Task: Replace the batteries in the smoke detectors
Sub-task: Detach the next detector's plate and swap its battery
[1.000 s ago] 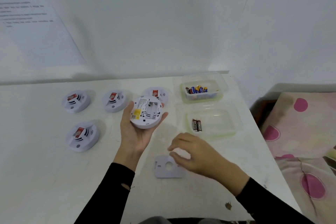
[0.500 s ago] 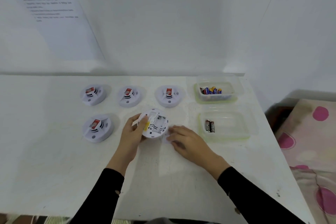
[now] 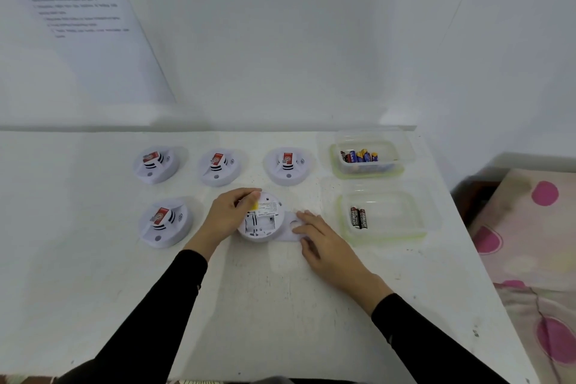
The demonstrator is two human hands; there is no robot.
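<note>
Left hand [image 3: 232, 215] curls round the rim of the flipped detector [image 3: 261, 223], which lies back-up on the bench [image 3: 280, 305]. Right hand [image 3: 324, 241] rests with straight fingers flat on the loose cover plate [image 3: 285, 235] just beside it. Battery bay looks empty and two cells [image 3: 358, 217] lie in the near tub [image 3: 386, 238], so probably the old ones are out and new ones from the far tub [image 3: 367, 174] are not yet in. Four other detectors [image 3: 163, 223] sit face-up and look untouched, so most of the job is left.
</note>
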